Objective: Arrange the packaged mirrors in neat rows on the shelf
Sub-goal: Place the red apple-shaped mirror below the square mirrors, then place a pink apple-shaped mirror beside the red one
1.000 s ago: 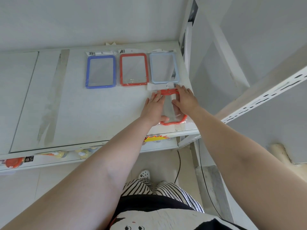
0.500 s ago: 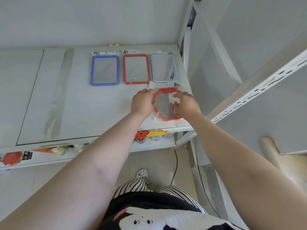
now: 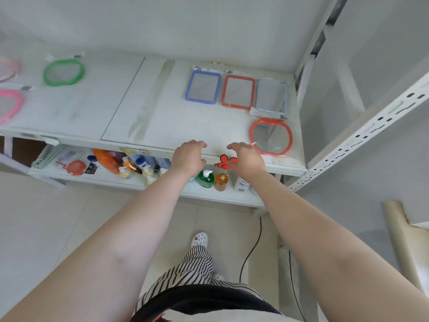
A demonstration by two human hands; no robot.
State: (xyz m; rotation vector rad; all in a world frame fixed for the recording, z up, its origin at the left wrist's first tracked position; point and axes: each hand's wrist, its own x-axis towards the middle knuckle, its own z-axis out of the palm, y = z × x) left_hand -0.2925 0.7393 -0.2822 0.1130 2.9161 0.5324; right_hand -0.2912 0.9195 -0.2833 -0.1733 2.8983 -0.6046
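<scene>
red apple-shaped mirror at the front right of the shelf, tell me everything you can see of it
The red apple-shaped mirror has a thin red frame that looks plastic, rounded like an apple with a notch at its far edge, around a pale reflective face. It is sealed in a clear wrapper with a white label strip at the far end. It lies flat near the front right corner of the shelf, directly in front of the light blue rectangular mirror, whose package its label meets or overlaps. Neither hand touches it; the right hand hovers just to its left.
</scene>
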